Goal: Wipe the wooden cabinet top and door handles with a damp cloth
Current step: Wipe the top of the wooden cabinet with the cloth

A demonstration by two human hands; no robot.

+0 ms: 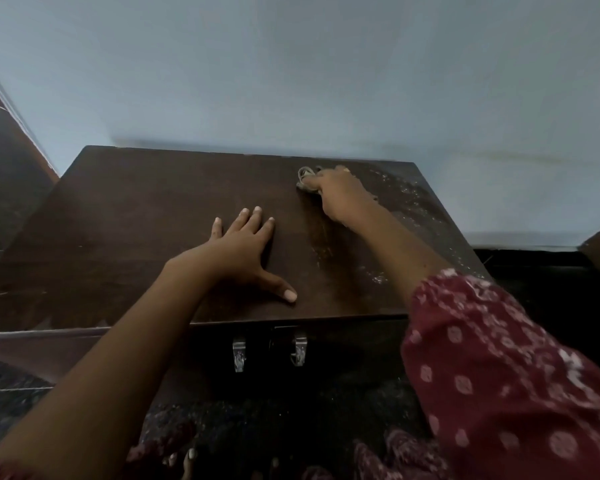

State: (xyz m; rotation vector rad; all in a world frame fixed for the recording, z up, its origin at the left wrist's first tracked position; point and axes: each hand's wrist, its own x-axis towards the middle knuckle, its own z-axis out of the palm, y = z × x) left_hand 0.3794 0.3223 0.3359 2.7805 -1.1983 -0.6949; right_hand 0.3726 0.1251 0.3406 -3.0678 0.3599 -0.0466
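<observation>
cabinet top: dark brown wood, with pale whitish speckles and streaks toward its right side. cloth: dull grey-beige, bunched under the right hand. door handles: two, shiny silver metal against a near-black front. sleeve: deep maroon, printed with pale pink round dots and small white motifs. wall: plain pale blue-grey. floor: dark, finely speckled in grey. left hand: bare, with pale fingernails.
</observation>
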